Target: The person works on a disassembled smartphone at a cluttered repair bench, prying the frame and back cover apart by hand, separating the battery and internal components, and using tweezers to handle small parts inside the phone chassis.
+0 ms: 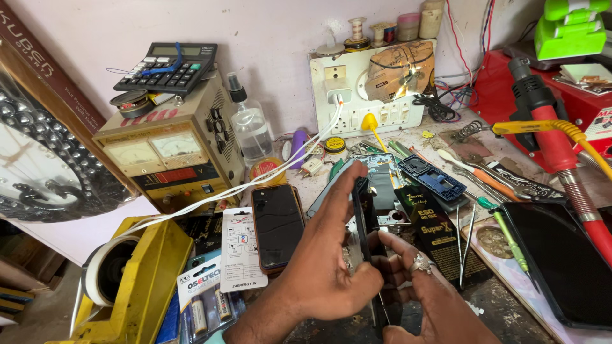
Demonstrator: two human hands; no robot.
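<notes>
So I've got a thin black slab phone [363, 220] stood on edge near the middle of the cluttered bench [503, 299]. My left hand [328, 271] is wrapped around it from 9 o'clock, thumb up along the side. My right hand [424, 290], silver ring on, pinches its lower edge from 4 o'clock. Another dark phone in a brown case [276, 226] lies flat at 9 o'clock, just beside a pack of batteries [205, 296].
</notes>
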